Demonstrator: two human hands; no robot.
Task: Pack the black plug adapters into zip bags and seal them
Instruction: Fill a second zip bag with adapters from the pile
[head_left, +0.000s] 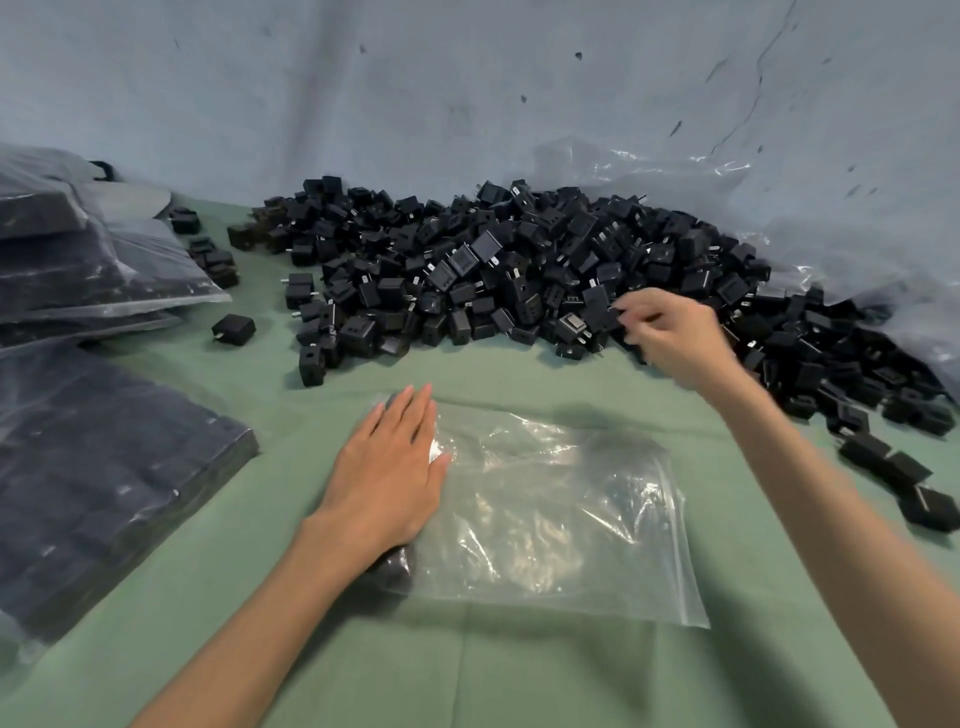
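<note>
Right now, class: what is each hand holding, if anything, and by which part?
The right hand appears to pinch one black adapter by its corner. The left hand holds nothing: it lies flat on the zip bag.

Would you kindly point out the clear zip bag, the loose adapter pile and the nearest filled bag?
clear zip bag (550, 514): head view, middle of its crinkled film.
adapter pile (519, 270): head view, centre of the heap.
nearest filled bag (104, 478): head view, its dark top face.
</note>
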